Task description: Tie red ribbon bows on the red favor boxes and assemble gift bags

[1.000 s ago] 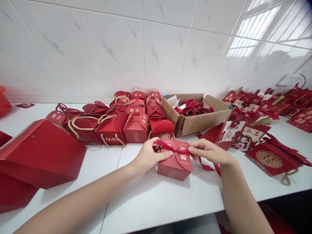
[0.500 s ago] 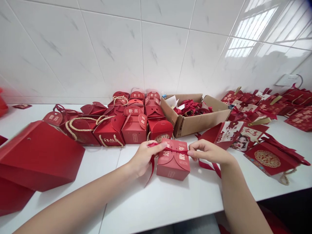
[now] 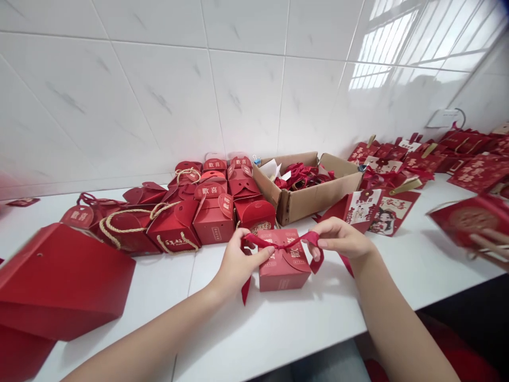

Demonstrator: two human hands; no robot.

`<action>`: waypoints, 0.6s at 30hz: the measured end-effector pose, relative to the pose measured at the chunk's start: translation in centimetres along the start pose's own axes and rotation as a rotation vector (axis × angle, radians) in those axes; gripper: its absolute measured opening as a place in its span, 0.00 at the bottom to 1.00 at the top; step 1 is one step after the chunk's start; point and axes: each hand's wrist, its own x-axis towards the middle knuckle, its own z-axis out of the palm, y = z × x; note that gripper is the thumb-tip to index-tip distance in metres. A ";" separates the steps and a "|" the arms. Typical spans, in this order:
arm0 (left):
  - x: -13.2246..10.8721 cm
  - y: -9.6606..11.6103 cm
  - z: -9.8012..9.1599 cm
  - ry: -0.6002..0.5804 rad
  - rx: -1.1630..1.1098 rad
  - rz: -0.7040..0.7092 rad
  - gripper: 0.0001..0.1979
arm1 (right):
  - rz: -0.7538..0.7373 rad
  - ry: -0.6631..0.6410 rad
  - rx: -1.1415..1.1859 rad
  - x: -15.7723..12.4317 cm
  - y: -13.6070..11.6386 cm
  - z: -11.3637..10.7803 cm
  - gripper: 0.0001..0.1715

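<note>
A small red gift box (image 3: 284,270) with pale lettering and overlapping flaps stands on the white table in front of me. Across its top runs a dark red ribbon (image 3: 292,243), crossed or knotted near the middle. My left hand (image 3: 248,257) pinches the ribbon at the box's left, its thumb lying over the lid. At the right, my right hand (image 3: 338,241) grips the other part of the ribbon, bent into a loop and lifted above the box. One ribbon tail hangs below my left hand. Another trails behind my right wrist.
Several red boxes (image 3: 214,220) crowd together at the back left. A cardboard box (image 3: 318,196) holds ribbons. Large red folded boxes (image 3: 67,281) lie at the left. At the right edge, another person's hand (image 3: 493,246) holds a red box (image 3: 473,220).
My right hand has risen, and the ribbon in it now forms a loop. Another person's hand has come in at the right and lifted a red box. The view has shifted right.
</note>
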 end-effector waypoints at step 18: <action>1.3 5.8 2.2 -0.018 0.446 0.478 0.06 | 0.099 0.254 0.004 2.3 -0.4 3.2 0.18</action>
